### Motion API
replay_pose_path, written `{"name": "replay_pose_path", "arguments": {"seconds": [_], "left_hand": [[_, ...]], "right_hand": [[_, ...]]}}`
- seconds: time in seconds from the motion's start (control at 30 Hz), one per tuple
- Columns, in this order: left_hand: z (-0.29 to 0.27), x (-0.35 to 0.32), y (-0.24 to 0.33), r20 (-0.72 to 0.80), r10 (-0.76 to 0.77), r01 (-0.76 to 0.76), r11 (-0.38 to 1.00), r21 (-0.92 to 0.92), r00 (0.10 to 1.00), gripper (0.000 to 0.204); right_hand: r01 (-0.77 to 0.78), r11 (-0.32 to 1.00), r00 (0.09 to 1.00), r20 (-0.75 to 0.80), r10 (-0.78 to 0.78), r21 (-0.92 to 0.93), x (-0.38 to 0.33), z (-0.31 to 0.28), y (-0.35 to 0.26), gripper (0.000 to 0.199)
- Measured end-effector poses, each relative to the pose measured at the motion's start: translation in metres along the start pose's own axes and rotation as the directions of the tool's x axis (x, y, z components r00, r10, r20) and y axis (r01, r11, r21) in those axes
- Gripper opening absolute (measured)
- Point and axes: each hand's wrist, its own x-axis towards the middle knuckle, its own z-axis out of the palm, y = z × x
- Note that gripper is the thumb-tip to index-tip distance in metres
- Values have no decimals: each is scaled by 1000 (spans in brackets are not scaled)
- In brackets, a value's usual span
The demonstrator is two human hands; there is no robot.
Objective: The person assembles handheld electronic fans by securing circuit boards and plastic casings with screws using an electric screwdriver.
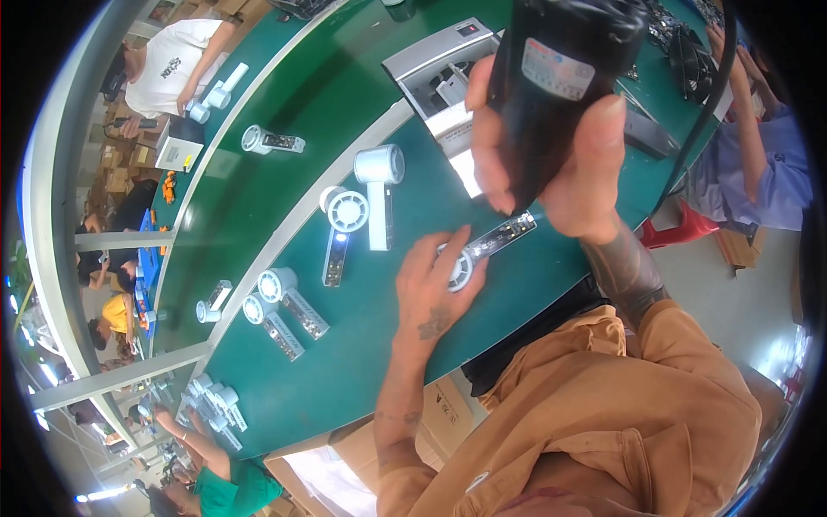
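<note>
A small white handheld fan (pixel 482 248) with its handle opened up lies on the green tabletop (pixel 362 362), just in front of the person. The left hand (pixel 435 289) presses flat on the fan's round head, fingers spread, pinning it rather than closing around it. Directly above the fan's exposed handle, the right hand (pixel 551 164) has a clenched grip on a black power screwdriver (pixel 564 69), held upright, its black cord (pixel 702 121) trailing to the right. Further left, more white fans (pixel 349 211) lie on the tabletop, and a grey machine (pixel 448 73) stands behind the screwdriver.
</note>
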Motion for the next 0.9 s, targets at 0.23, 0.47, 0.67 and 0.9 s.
{"name": "replay_pose_path", "arguments": {"seconds": [0.23,0.47,0.67,0.9], "left_hand": [[1,0,-4,-7,43,-43,999,20,999,35],[-1,-4,-9,17,65,-65,998,9,998,30],[0,-4,-7,35,42,-42,999,9,998,30],[0,-2,-6,14,49,-49,999,-6,999,29]], "right_hand": [[-61,990,975,222,32,124,-14,13,19,40],[-45,988,962,273,3,147,-17,20,25,42],[-104,984,966,251,64,147,-22,19,28,39],[-152,980,958,262,113,131,-22,18,27,37]]}}
